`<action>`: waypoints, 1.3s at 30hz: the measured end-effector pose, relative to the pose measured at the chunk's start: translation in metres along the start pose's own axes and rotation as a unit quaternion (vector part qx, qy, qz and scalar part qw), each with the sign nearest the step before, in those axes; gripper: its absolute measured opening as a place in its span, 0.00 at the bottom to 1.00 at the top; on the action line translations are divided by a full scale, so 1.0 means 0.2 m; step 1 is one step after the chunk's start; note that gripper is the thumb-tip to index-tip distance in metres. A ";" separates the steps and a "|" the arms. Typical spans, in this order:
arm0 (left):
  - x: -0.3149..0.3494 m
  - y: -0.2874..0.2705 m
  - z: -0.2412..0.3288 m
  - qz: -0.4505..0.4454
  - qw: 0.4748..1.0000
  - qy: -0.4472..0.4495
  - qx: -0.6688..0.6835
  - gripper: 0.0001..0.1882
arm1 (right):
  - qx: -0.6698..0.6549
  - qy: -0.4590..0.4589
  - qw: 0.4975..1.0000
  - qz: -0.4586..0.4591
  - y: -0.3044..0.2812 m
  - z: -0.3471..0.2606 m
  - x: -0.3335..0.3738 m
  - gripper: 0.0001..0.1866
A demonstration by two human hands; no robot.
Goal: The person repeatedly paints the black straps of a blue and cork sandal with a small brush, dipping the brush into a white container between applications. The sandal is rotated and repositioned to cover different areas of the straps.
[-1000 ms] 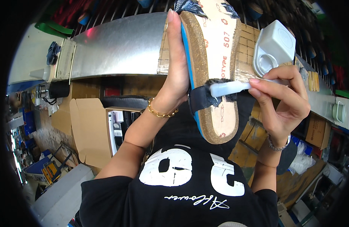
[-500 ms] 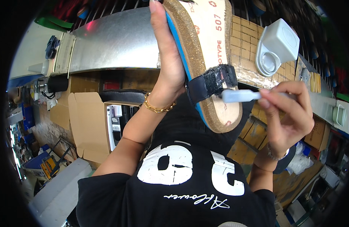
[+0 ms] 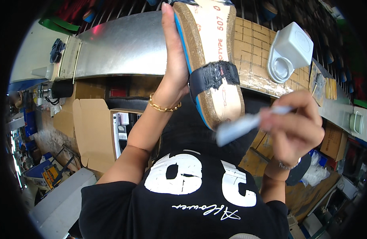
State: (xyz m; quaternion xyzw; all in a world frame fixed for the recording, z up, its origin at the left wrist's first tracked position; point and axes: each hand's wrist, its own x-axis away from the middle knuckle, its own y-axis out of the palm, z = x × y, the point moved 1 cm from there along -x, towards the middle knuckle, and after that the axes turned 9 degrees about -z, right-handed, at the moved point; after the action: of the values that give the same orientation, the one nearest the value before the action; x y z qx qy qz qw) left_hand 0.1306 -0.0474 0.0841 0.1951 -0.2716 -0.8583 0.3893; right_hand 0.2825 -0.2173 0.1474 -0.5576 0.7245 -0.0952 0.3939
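Observation:
My left hand [image 3: 177,59] is closed around the left side of an upturned sandal [image 3: 205,32], held up in front of me. The sandal has a pale underside with red print, a brown cork-like edge and a blue rim. A dark strap [image 3: 200,81] wraps over it, its ragged black ends lying across the underside. To the right, my right hand [image 3: 295,129] pinches a pale bluish-white brush [image 3: 239,128], smeared by motion. The brush head appears just below the sandal's near end; whether they touch I cannot tell.
Beyond the sandal runs a shiny metal worktop [image 3: 122,46]. Cardboard [image 3: 251,44] covers its right part, where a white plastic container [image 3: 293,46] with a round opening stands. An open cardboard box [image 3: 92,133] sits lower left. Metal bars [image 3: 116,10] line the far side.
The brush has moved from beside the strap down and left, past the sandal's near end. The sandal has shifted slightly left, with a bit more of its far end showing.

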 end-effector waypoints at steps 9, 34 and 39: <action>-0.05 0.01 -0.04 -0.062 0.996 -0.067 0.009 0.48 | -0.067 -0.052 0.990 -0.108 -0.02 0.05 -0.01 0.12; -0.08 0.04 -0.15 -0.147 0.970 -0.187 0.053 0.48 | -0.147 0.008 0.979 -0.140 -0.01 0.19 0.01 0.14; -0.06 -0.01 -0.15 -0.129 0.977 -0.167 -0.027 0.47 | -0.231 0.074 0.960 -0.141 -0.08 0.23 0.03 0.11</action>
State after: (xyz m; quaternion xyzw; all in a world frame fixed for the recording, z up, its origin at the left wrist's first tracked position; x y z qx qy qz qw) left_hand 0.1538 -0.0466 0.0620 0.0718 -0.2818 -0.9288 0.2298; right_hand 0.3245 -0.2146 0.1221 -0.7209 0.6682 -0.0211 0.1825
